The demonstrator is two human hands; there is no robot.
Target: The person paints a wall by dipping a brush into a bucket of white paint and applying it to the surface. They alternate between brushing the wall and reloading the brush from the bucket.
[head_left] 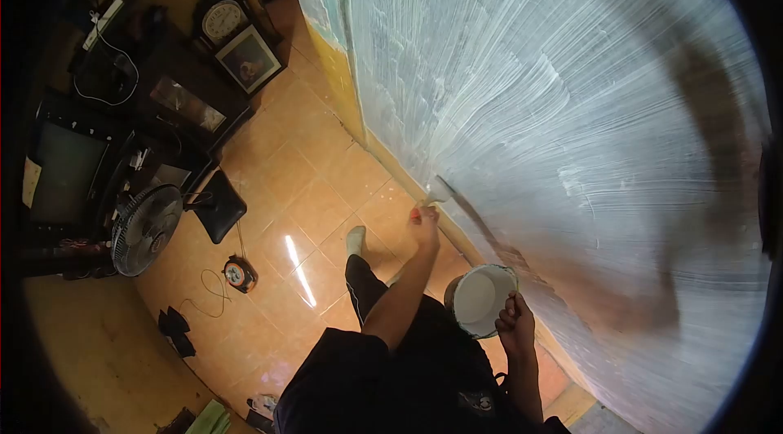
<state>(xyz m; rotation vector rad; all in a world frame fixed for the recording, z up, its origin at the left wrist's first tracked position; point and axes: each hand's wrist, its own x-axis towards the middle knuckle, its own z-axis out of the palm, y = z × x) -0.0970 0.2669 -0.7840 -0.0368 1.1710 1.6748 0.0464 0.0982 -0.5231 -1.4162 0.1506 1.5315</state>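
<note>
My left hand is closed around the reddish handle of a paintbrush. The brush's pale, coated head is at the lower part of the wall, against it or very close. Streaky whitish strokes cover this blue-grey wall. My right hand grips the rim of a round bucket, close in front of my body. White shows inside the bucket, and its mouth tilts up toward me. How much it holds I cannot make out.
Orange tiles form the floor. Along the left stand a fan, a television, a dark cabinet, a clock and a framed picture. A cable reel with a loose cord lies on the floor.
</note>
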